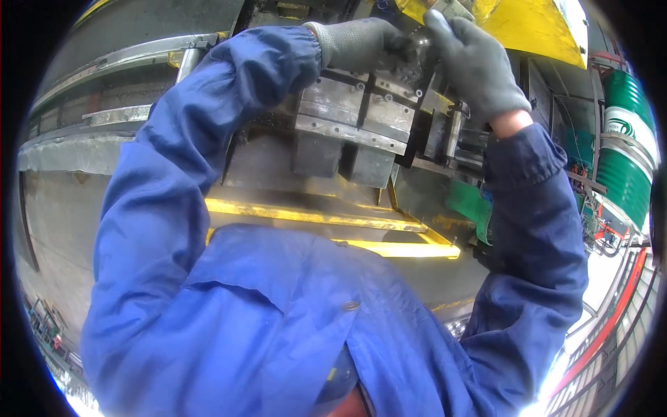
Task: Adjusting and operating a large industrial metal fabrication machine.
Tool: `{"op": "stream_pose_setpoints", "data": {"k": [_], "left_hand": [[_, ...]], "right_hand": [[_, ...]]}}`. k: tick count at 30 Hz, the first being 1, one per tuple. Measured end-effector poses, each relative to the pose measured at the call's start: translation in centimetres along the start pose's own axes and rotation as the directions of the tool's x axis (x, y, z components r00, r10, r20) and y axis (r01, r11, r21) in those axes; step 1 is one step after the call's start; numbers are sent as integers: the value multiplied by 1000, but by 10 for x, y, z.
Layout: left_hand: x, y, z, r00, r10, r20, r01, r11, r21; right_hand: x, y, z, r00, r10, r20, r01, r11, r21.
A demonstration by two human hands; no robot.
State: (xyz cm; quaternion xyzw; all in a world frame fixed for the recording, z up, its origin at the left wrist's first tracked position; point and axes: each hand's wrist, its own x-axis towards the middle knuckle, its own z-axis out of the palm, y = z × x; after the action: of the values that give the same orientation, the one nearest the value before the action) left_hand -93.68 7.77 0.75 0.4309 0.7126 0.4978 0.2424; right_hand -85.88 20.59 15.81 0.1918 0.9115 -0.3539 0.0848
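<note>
Through my head view, I have the left hand in a grey knit glove (pixel 365 45) with its fingers curled beside a small shiny metal part (pixel 422 42), too blurred to tell whether they pinch it. That part sits between both hands, and the right hand in a dark grey glove (pixel 479 66) reaches to a pale metal cylinder (pixel 453 8), its finger closure unclear to me.

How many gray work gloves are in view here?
2: one on the left hand, near the metal blocks; one on the right hand, near the yellow panel. I see no others.
</note>
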Motion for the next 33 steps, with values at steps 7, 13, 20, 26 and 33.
{"op": "stream_pose_setpoints", "data": {"k": [7, 13, 20, 26, 33], "left_hand": [[-2, 28, 0, 994, -113, -4, 113, 993, 35], [-11, 26, -5, 1000, 23, -2, -22, 995, 93], [-7, 51, -8, 994, -19, 105, -8, 968, 250], [-4, 26, -4, 999, 46, -4, -45, 999, 14], [-14, 55, -6, 996, -83, 23, 79, 985, 155]], "right_hand": [[1, 20, -15, 882, -416, 222, 462, 670, -581], [-27, -2, -1, 894, 155, 421, -114, 986, -121], [4, 12, -12, 339, -895, 289, 762, 81, -642], [15, 6, -2, 444, -766, 466, 774, 65, -630], [-2, -10, -17, 918, -180, 352, 207, 978, -39]]}}
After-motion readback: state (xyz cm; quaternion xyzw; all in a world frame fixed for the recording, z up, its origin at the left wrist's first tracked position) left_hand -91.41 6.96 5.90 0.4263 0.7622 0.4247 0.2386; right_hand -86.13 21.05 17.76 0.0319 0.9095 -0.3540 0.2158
